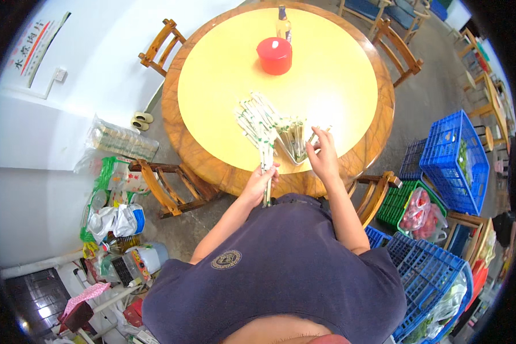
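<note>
Left hand (260, 182) clamps slim packets (266, 157); right hand (325, 156), grip unclear, is beside the pile (258, 119).

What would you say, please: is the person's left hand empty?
No, the left hand is closed around slim white-and-green packets.

On the dining table (212, 74), a bottle (284, 27) stands behind a tissue box (274, 59). Wrapped chopsticks (253, 118) lie nearer the person (some in the left hand (262, 182)), left of the right hand (325, 156). Chairs (161, 46) flank the table; slippers (141, 120) lie left, crates (450, 140) stand right.
</note>
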### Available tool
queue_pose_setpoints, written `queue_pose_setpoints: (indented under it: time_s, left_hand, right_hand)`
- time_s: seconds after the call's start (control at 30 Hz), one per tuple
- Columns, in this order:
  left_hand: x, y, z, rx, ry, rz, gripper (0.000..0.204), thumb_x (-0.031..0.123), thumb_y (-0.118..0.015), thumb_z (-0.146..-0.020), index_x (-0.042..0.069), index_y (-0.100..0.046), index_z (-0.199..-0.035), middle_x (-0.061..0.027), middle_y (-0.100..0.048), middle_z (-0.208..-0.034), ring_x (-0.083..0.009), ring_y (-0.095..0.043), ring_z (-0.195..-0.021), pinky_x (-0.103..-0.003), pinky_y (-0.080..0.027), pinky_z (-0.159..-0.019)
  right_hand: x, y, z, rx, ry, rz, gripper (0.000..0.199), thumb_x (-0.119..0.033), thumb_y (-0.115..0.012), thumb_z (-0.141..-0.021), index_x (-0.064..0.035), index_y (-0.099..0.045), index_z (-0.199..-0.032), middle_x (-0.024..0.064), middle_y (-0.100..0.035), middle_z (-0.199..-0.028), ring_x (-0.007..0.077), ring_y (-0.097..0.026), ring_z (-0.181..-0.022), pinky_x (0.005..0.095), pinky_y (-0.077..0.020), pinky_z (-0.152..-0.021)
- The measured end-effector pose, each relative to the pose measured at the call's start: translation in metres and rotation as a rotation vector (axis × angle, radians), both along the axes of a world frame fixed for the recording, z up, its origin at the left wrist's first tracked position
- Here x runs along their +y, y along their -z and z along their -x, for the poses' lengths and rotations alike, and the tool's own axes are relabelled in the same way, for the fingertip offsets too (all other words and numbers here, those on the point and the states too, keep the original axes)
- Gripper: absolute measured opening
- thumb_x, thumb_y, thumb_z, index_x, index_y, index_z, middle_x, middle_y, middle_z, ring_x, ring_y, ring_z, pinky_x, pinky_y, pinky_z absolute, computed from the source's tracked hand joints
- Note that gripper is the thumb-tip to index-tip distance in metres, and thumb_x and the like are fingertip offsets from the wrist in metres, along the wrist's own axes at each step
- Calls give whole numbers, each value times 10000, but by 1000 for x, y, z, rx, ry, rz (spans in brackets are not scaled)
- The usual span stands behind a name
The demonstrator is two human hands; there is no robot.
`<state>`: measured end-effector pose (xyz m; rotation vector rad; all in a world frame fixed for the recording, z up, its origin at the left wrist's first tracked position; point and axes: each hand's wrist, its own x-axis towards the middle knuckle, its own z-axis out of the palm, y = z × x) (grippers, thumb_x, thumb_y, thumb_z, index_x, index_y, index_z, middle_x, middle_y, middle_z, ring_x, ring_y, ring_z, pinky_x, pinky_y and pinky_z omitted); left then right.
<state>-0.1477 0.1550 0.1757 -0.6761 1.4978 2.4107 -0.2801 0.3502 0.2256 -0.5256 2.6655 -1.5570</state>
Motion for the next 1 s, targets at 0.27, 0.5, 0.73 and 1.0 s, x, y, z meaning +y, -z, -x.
queue_pose_setpoints:
  time_s: [0.27, 0.5, 0.73, 1.0]
  left_hand:
    - [27, -28, 11, 61, 332, 96, 298, 216, -551, -1029, 19, -573, -1251, 12, -573, -901, -99, -555, -818, -259, -480, -752]
    - [29, -27, 21, 133, 414, 154, 350, 289, -566, -1029, 24, -579, -1257, 4, -588, -928, -100, -558, -843, -274, -479, -761]
    - [7, -8, 5, 19, 325, 205, 335, 313, -499, -1057, 54, -588, -1250, -2, -588, -946, -98, -550, -858, -262, -459, -754]
    - [-4, -2, -6, 1, 209, 195, 319, 303, -469, -1068, 57, -588, -1231, 1, -577, -913, -93, -536, -812, -254, -444, -727]
  right_hand:
    - [5, 9, -31, -356, -196, 405, 474, -58, -625, -963, -29, -469, -1410, 57, -605, -1100, 83, -579, -830, 236, -497, -726]
    - [23, 12, -25, -426, -195, 539, 383, -8, -618, -958, 11, -495, -1321, 41, -602, -975, 98, -585, -862, 233, -506, -721]
    - [30, -42, -5, 149, 235, 596, 530, 42, -638, -894, 23, -453, -1390, 43, -608, -957, 106, -576, -820, 257, -497, -737]
    - [1, -23, 14, 219, -12, 87, 380, -1, -639, -866, -70, -627, -1239, 99, -673, -942, 205, -647, -750, 327, -535, -711]
